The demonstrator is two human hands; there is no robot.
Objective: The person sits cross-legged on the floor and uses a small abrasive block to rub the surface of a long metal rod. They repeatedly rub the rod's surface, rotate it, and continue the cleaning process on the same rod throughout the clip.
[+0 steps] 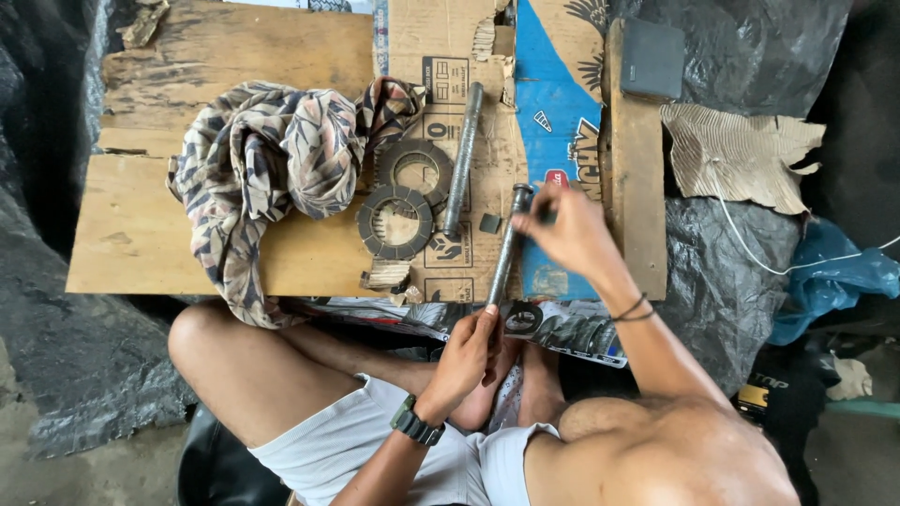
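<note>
Head view: long grey metal shaft [506,248], both hands gripping.

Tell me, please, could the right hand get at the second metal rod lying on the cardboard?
Probably yes: the second rod lies uncovered just beside the right hand, nothing between them, though that hand now grips the held rod.
</note>
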